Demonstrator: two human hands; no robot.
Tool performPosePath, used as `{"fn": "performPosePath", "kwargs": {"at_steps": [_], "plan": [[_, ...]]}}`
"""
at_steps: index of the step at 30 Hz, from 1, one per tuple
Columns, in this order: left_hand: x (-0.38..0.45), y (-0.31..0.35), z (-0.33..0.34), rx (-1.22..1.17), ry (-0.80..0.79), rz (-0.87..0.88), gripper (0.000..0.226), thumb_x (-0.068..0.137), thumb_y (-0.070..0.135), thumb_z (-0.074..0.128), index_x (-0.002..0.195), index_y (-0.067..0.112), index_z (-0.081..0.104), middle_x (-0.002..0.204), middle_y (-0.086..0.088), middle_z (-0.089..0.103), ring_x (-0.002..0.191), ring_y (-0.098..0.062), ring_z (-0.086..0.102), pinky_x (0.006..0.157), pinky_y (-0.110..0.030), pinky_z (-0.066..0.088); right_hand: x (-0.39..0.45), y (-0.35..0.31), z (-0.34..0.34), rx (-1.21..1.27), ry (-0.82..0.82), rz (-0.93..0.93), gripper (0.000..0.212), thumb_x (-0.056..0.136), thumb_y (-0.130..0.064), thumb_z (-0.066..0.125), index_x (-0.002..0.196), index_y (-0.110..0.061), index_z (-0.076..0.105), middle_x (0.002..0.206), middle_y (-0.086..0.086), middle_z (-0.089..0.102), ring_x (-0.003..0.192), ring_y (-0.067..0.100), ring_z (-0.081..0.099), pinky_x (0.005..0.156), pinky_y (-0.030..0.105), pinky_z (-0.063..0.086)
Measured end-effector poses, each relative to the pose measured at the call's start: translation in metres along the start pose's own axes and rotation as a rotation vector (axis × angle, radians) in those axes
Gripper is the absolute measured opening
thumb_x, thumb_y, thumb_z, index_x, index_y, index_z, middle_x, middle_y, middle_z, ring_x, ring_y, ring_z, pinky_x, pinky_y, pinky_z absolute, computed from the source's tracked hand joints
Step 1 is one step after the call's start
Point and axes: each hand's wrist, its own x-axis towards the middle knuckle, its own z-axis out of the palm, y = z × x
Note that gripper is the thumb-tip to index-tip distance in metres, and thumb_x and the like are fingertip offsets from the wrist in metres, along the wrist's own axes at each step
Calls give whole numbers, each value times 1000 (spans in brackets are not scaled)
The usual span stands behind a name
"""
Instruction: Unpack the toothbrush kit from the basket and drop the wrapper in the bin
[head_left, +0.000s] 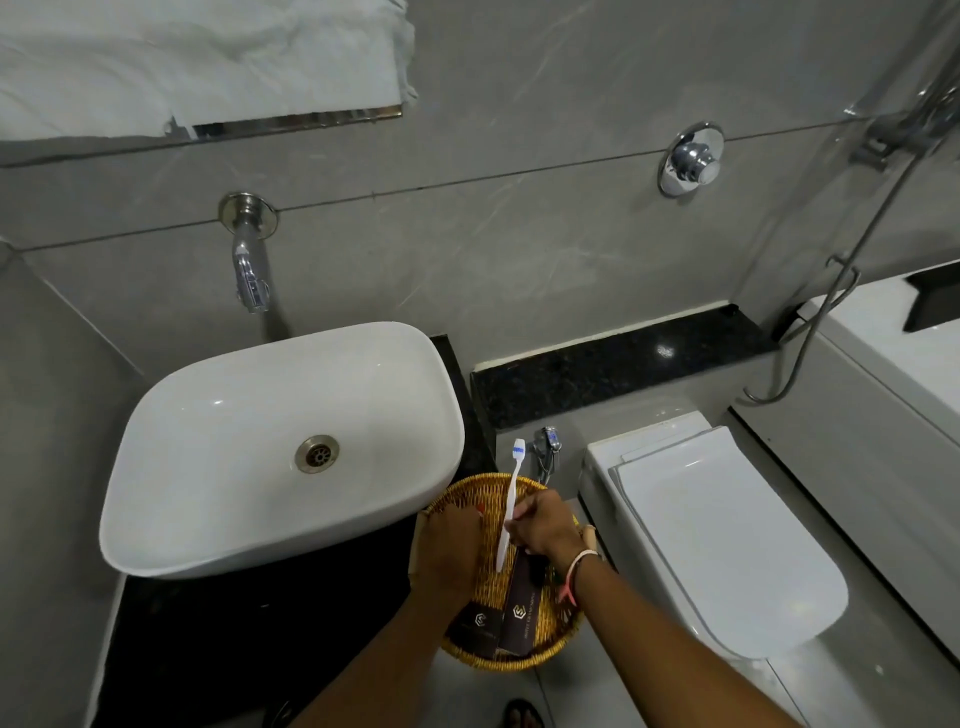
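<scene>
A round wicker basket (561, 631) sits at the right end of the dark counter, beside the sink. Two dark sachets with a printed logo lie in it, a long one (519, 613) and a shorter one (480, 623). My right hand (545, 525) is over the basket and grips a white toothbrush (511, 499) by its handle, with the blue-bristled head pointing up and away from me. My left hand (447, 545) is down inside the basket on its left side with fingers curled; what it touches is hidden. No bin is in view.
A white basin (218, 467) with a metal drain stands left of the basket under a wall tap (249, 270). A closed white toilet (727, 540) is to the right, with a black stone ledge (623, 364) behind it. A sandalled foot (522, 714) shows on the floor below.
</scene>
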Motion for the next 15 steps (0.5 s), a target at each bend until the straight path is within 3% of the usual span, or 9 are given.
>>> {"fn": "performPosePath", "kwargs": {"at_steps": [2, 4, 7, 15], "plan": [[0, -1, 3, 63, -34, 25, 27, 104, 30, 39, 113, 17, 61, 116, -1, 68, 105, -16, 63, 99, -27, 49, 2, 1, 3, -42, -2, -24, 27, 89, -5, 73, 67, -19, 65, 101, 16, 78, 92, 26, 74, 85, 36, 60], [1, -2, 4, 150, -65, 48, 26, 104, 30, 39, 118, 18, 58, 122, -2, 66, 110, -17, 61, 100, -26, 46, 5, 3, 5, -82, 0, -37, 8, 89, -9, 73, 82, -9, 76, 106, 14, 78, 101, 25, 74, 94, 35, 60], [3, 2, 5, 240, -107, 61, 25, 103, 30, 40, 118, 18, 57, 123, -3, 65, 112, -19, 60, 100, -29, 47, 7, 6, 7, -112, 26, -36, 14, 89, -12, 74, 100, -4, 79, 109, 12, 78, 104, 21, 73, 95, 31, 59], [9, 11, 8, 249, -140, 7, 24, 103, 26, 43, 119, 15, 57, 126, -7, 63, 115, -21, 60, 99, -29, 46, 11, 4, 10, -160, 19, -54, 21, 94, -18, 69, 107, -3, 78, 112, 13, 77, 105, 23, 73, 98, 31, 57]]}}
